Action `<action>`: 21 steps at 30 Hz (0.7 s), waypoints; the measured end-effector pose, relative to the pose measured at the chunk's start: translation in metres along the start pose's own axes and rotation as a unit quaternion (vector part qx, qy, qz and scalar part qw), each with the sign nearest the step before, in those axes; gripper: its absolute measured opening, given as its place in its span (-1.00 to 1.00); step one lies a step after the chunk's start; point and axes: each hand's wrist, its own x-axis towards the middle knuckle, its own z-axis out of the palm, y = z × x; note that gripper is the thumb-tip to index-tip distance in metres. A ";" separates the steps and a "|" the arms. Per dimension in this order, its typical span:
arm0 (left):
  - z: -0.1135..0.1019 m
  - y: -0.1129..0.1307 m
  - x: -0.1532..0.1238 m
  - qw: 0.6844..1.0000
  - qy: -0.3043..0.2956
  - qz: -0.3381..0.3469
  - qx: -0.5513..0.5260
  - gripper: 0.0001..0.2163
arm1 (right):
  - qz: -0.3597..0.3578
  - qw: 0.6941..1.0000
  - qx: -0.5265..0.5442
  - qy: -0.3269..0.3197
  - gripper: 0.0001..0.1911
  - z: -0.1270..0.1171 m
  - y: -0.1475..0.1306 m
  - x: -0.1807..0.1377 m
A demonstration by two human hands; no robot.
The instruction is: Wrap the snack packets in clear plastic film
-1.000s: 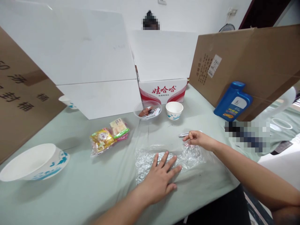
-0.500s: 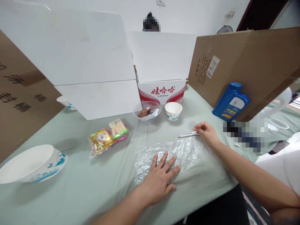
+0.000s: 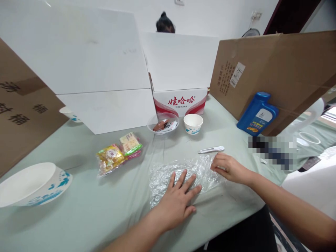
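lying on green cloth (image 3: 86,210): plastic film (image 3: 159,180); brown cartons (image 3: 270,70) flanking; wall (image 3: 204,17) behind

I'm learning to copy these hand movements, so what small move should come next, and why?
I'd probably smooth the right side of the clear plastic film outward with the right hand: that side looks wrinkled, that hand is right there, and the left hand lies spread on the film, which should steady it.

The table (image 3: 86,213) bears plastic film (image 3: 159,180), packets (image 3: 110,159) and bowls (image 3: 193,128).
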 end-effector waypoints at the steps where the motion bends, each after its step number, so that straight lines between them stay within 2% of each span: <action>1: 0.000 0.000 0.000 1.000 -0.001 -0.001 -0.001 -0.41 | -0.019 0.999 0.003 -0.028 -0.76 -0.002 -0.006 -0.003; 3: 0.000 0.000 0.000 1.000 0.001 -0.002 -0.002 -0.42 | -0.025 0.998 0.016 -0.061 -0.76 -0.003 -0.012 -0.009; 5: -0.001 0.000 0.000 1.000 0.003 0.001 -0.003 -0.42 | 0.009 0.998 0.034 -0.053 -0.81 0.000 -0.011 -0.011; 7: -0.002 0.001 0.000 1.000 0.003 0.002 -0.002 -0.42 | 0.085 0.995 0.053 -0.001 -0.87 0.007 -0.003 -0.007; 10: -0.003 0.002 0.000 1.000 -0.003 -0.003 0.002 -0.42 | 0.211 0.969 0.074 0.101 -0.91 0.021 0.013 0.009; 12: -0.002 0.002 0.000 1.000 -0.006 -0.005 0.007 -0.41 | 0.253 0.958 0.045 0.130 -0.92 0.030 0.021 0.020; 16: 0.004 0.002 0.000 1.000 0.021 -0.009 0.014 -0.41 | 0.264 0.953 -0.098 0.109 -0.88 0.044 0.027 0.033; 21: -0.002 0.011 -0.007 0.997 0.028 -0.069 0.013 -0.34 | 0.249 0.940 -0.210 0.106 -0.85 0.057 0.030 0.027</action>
